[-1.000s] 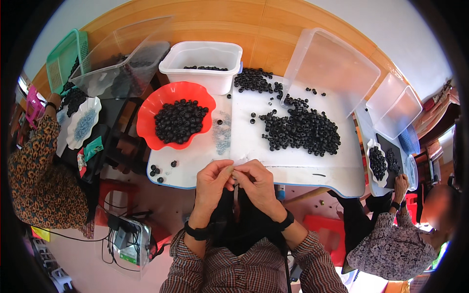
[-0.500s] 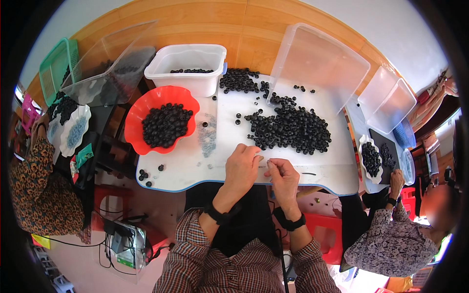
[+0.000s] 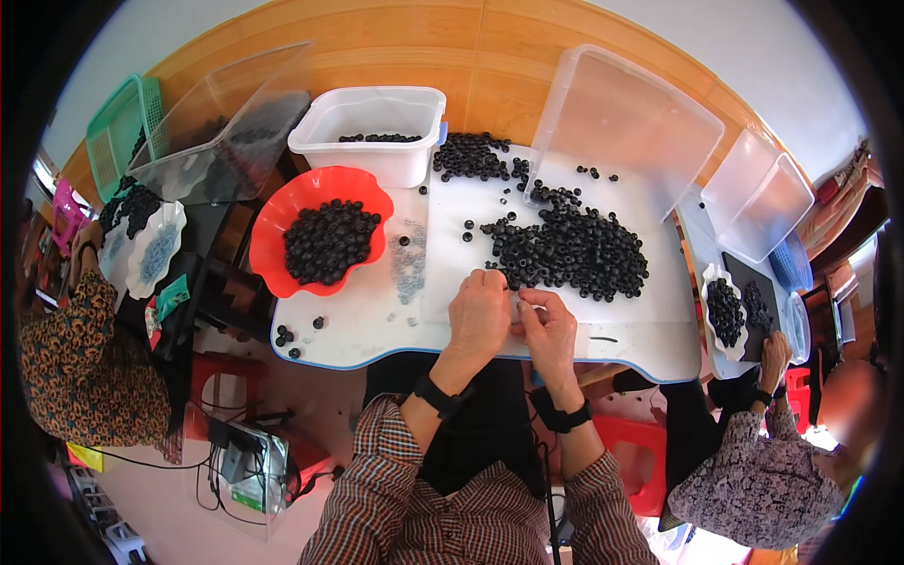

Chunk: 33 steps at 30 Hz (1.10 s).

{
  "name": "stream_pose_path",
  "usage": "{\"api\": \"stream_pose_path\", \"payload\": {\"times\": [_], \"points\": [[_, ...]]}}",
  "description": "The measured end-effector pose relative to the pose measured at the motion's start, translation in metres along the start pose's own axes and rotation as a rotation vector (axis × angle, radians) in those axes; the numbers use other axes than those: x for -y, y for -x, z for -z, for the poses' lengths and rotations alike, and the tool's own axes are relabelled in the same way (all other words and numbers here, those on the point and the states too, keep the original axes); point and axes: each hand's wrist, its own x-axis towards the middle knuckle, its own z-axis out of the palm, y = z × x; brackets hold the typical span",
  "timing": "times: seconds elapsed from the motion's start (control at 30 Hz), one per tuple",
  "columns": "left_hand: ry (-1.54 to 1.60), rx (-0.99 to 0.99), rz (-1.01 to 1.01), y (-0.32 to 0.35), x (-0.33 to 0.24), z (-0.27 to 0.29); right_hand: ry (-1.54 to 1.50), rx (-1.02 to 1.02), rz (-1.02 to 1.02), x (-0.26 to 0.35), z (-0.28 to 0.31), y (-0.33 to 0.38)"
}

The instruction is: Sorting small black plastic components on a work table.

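My left hand (image 3: 480, 311) and my right hand (image 3: 548, 331) come together above the white table (image 3: 377, 325), near its front edge. Both hands are closed in a pinch, fingertips almost touching. Whatever is between them is too small or too covered to make out. Just beyond lies a wide pile of small round black pieces (image 3: 574, 247), some showing a hole. To the left, a red wavy-rimmed bowl (image 3: 268, 247) holds more pieces of this kind. A smear of tiny clear bits (image 3: 408, 268) lies between bowl and pile.
A white tub (image 3: 367, 162) with black pieces stands behind the bowl. An upright clear lid (image 3: 626, 127) leans at the back right. People (image 3: 89, 348) work at tables on both sides, the right one beside a white dish (image 3: 725, 315). Red stools (image 3: 636, 461) stand below.
My hands have drawn closer together, and the left fingers have curled over toward the right fingertips. The whole view has shifted slightly, with the table's contents now a little farther right.
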Motion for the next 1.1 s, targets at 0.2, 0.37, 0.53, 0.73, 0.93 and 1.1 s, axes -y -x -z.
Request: {"api": "stream_pose_path", "payload": {"times": [0.2, 0.37, 0.53, 0.73, 0.93, 1.1], "points": [[0.788, 0.088, 0.339, 0.01, 0.012, 0.024, 0.025, 0.037, 0.062, -0.007, -0.003, -0.002], [1.319, 0.212, 0.53, 0.025, 0.018, 0.047, 0.039, 0.012, 0.069, -0.004, -0.004, 0.001], [1.677, 0.231, 0.584, 0.041, 0.014, 0.063, 0.058, 0.0, 0.08, 0.001, -0.006, 0.015], [1.815, 0.232, 0.621, 0.052, 0.007, 0.074, 0.026, -0.01, 0.201, 0.016, -0.007, 0.036], [1.843, 0.227, 0.595, 0.061, 0.009, 0.076, -0.129, 0.077, 0.134, 0.037, -0.009, 0.054], [1.885, 0.206, 0.614, 0.061, 0.003, 0.084, -0.201, 0.095, 0.193, 0.04, -0.009, 0.059]]}}
